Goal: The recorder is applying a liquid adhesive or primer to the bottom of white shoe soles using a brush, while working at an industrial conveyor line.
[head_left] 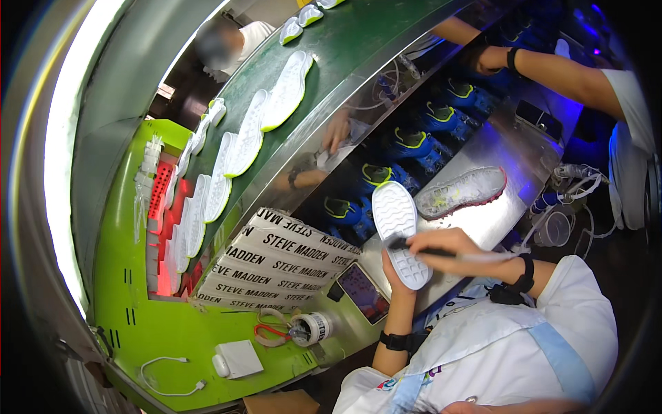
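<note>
My left hand (398, 281) grips a white shoe sole (395, 210) by its lower end. The sole's zigzag-grooved side faces up, tilted over the metal ledge. My right hand (445, 250) is closed round a brush (476, 256), its dark bristle end touching the middle of the sole. A hardened grey shoe sole or pad with a red edge (462, 192) lies just beyond, on the metal ledge (514, 155). Blue shoe uppers with lime collars (414, 143) stand in a row behind the white sole.
White soles with lime edges (247, 134) ride a green conveyor (372, 34). A printed paper-covered board (276, 259) leans by a phone (363, 292). A glue tub (312, 329), scissors (270, 334), white case (238, 359) and cable (172, 376) lie left. A co-worker's arm (565, 74) reaches in.
</note>
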